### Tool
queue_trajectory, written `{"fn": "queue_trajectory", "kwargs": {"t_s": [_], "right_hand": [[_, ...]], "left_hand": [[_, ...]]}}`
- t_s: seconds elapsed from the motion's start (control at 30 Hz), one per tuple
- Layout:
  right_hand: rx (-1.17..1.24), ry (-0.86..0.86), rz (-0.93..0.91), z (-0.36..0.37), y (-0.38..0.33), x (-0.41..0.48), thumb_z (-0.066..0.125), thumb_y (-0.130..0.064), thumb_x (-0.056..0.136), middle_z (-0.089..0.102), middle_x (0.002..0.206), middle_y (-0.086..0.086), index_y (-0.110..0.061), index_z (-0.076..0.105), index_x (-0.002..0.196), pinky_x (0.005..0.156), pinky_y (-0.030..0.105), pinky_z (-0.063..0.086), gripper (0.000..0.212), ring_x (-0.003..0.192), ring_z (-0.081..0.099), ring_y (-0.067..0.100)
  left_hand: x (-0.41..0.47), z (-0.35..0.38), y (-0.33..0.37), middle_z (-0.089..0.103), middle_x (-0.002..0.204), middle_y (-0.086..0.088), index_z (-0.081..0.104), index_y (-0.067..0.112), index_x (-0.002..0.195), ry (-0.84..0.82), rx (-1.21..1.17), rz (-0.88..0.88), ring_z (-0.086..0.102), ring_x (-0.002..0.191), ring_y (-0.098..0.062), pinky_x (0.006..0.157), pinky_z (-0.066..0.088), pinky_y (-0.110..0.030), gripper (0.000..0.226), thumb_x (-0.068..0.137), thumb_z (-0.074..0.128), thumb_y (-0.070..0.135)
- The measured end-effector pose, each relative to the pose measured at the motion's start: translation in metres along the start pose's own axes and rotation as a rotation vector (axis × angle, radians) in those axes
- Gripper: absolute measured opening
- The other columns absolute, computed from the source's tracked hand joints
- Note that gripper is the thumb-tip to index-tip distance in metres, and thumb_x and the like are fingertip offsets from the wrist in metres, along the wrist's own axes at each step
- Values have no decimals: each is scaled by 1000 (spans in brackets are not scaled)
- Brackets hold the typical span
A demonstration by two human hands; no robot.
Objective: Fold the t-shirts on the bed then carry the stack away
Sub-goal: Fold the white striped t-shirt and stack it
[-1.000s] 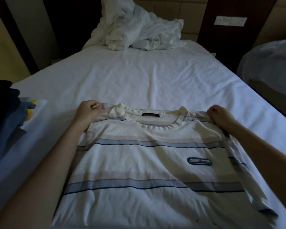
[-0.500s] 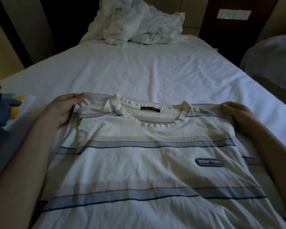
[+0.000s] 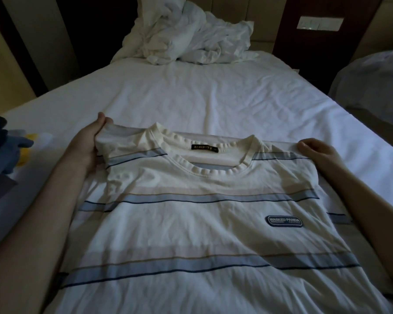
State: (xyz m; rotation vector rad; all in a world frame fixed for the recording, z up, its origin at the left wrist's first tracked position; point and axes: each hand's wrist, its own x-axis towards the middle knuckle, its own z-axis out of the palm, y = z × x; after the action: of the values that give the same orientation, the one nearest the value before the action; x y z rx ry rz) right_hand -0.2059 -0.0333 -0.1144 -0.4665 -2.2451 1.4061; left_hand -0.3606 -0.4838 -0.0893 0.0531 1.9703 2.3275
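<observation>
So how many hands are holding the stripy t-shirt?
2. The left hand grips the stripy t-shirt at the shoulder on the picture's left; the right hand holds the opposite shoulder, on the right.

Your left hand (image 3: 89,141) pinches the left shoulder of the cream cotton t-shirt with pale blue and navy stripes (image 3: 191,234), which lies front-up on the white-sheeted bed (image 3: 213,98), collar toward the far end. Your right hand (image 3: 315,152) grips the right shoulder, fingers curled over the seam. A black neck label (image 3: 203,147) shows inside the collar, and a navy oval chest patch (image 3: 284,220) sits on the right. A crumpled white duvet (image 3: 191,41) is heaped at the far end. Dark blue and yellow clothes (image 3: 2,152) are piled at the left edge. A second bed (image 3: 372,82) stands to the right.
</observation>
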Motion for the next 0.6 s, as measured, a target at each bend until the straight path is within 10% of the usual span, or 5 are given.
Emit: {"fn": "queue_trajectory", "kwargs": {"t_s": [0.13, 0.37, 0.6], "right_hand": [[-121, -1, -41, 1, 4, 4, 54, -15, 94, 58, 76, -1, -9, 61, 92, 55, 2, 36, 10, 55, 51, -12], [-341, 53, -114, 3, 12, 11, 60, -7, 89, 56, 77, 10, -7, 66, 95, 65, 13, 36, 9, 81, 55, 26], [-335, 265, -42, 0, 5, -34, 49, -10, 91, 62, 111, 19, -6, 64, 114, 88, 40, 42, 28, 105, 54, 34]], "left_hand": [[5, 1, -1, 53, 43, 13, 52, 24, 63, 188, 330, 192, 50, 42, 3, 43, 38, -10, 38, 99, 44, 37], [19, -6, -23, 67, 101, -9, 69, 20, 103, 202, 1127, 430, 53, 108, -34, 97, 32, -39, 34, 85, 55, 46], [-27, -17, -27, 63, 112, -18, 64, 3, 111, 457, 564, 275, 57, 104, -30, 80, 39, -30, 27, 94, 50, 19]]}}
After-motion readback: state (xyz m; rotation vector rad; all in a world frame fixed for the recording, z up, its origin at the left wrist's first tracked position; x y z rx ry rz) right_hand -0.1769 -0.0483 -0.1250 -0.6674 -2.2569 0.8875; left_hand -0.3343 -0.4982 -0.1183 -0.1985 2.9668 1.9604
